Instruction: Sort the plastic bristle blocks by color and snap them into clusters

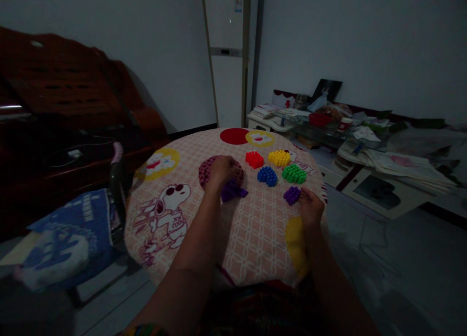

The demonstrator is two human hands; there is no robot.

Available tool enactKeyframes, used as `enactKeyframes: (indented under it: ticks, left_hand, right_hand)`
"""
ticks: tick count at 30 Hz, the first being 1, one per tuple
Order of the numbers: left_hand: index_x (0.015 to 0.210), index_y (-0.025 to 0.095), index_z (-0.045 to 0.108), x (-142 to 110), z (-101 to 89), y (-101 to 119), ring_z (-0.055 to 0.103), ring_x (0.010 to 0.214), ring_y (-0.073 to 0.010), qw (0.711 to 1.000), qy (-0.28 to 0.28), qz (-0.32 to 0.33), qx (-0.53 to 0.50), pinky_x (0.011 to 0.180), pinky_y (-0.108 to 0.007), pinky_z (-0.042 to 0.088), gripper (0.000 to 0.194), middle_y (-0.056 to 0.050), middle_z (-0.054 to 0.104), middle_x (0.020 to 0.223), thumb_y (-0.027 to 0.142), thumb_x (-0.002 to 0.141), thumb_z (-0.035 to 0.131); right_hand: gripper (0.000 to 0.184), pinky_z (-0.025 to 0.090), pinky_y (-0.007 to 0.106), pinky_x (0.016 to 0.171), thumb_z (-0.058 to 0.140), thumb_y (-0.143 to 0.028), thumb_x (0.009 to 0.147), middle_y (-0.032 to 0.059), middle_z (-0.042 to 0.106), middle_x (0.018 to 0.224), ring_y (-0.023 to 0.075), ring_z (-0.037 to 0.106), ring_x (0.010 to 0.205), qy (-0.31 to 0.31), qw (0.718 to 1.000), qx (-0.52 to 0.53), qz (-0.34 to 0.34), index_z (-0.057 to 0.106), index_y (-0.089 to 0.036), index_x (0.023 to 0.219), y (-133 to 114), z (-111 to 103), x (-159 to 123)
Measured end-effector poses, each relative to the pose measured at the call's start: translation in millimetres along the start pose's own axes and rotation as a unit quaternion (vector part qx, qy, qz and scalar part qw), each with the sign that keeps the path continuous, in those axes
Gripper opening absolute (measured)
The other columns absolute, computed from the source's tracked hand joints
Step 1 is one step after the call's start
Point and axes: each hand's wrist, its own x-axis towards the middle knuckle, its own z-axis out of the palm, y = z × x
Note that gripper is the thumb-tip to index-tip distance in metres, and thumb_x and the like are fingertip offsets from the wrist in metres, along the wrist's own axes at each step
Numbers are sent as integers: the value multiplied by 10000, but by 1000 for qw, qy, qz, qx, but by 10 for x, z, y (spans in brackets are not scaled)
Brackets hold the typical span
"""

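Note:
My left hand (222, 170) is over a round, pink-red, dark-spotted thing (205, 170), its fingers closed together; what they hold, if anything, is hidden. Purple pieces (231, 192) lie at the near edge of that round thing. On the right, the closed fingertips of my right hand (312, 208) touch the right edge of a small cluster of purple knobbly plastic pieces (292, 195). I cannot tell whether they grip one piece. Grouped by colour beyond it are red pieces (254, 159), yellow pieces (279, 157), blue pieces (267, 176) and green pieces (294, 173).
The round table has a patterned cloth (251, 243) with cartoon dogs. A chair with a blue bag (83, 229) stands at left, before a dark wooden bench (73, 83). At right, a low cabinet (386, 180) bears papers, a red bowl (319, 119) and a cup (344, 124).

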Motion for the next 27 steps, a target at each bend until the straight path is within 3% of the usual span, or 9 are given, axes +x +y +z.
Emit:
enactKeyframes:
  ticks: [3,5,8,12,15,18,20,23,27]
  left_hand:
    - [955,162,741,30,-46,-440,660,904,-249,996,-12,-84,21,762,-282,465,244,-102,743,941,324,773,720]
    - [933,169,750,38,4,-628,661,892,-237,994,-55,-92,12,761,-273,465,224,-91,747,916,324,774,724]
    - [883,167,755,54,110,-723,661,829,-215,992,-99,-77,-7,747,-270,466,158,-76,744,852,281,792,695]
    - [839,148,743,79,174,-685,655,793,-215,991,-99,-86,-9,734,-281,474,128,-73,733,813,244,760,714]
    - [840,150,729,71,176,-688,655,826,-202,994,-53,-93,-27,756,-271,483,117,-63,740,851,204,737,718]
    - [869,157,722,50,173,-705,655,797,-182,988,-7,-117,-103,734,-261,499,132,-45,741,857,206,751,687]
    - [913,158,722,41,164,-680,654,765,-173,977,-14,-118,-178,707,-260,512,171,-38,742,854,223,765,666]
    - [996,157,723,42,156,-548,662,779,-173,959,-48,-59,-272,715,-269,528,253,-42,749,886,231,771,634]
    - [990,135,720,43,237,-212,662,789,-170,940,-78,51,-329,752,-286,533,275,-53,739,904,245,757,623]
  right_hand:
    - [368,590,416,821,610,-301,696,92,771,915,229,716,817,2,1000,-1,-2,761,-148,995,-17,7,-5]
    - [364,592,425,813,609,-308,700,92,768,883,233,715,803,6,1000,-10,2,761,-141,985,-27,10,-3]
    - [367,586,457,833,632,-337,697,99,763,883,247,717,812,6,1000,-17,6,753,-135,979,-37,12,7]
    - [369,589,463,822,662,-367,693,104,757,879,244,715,801,6,1000,-6,14,741,-135,968,-57,15,12]
    - [345,595,455,810,661,-373,699,96,756,859,236,712,784,7,1000,-7,10,739,-150,949,-68,12,9]
    - [322,595,457,823,657,-354,706,87,757,870,234,711,797,0,1000,-6,-1,741,-163,953,-56,6,6]
    - [326,595,462,828,651,-343,710,86,757,877,235,712,806,1,1000,-1,-2,741,-161,965,-37,6,5]
    - [344,586,474,848,626,-323,712,91,757,892,238,714,817,1,1000,-2,2,739,-154,989,-14,11,6]
    - [376,570,479,883,621,-313,698,107,761,930,242,715,842,2,1000,-3,10,736,-139,1011,6,16,10]
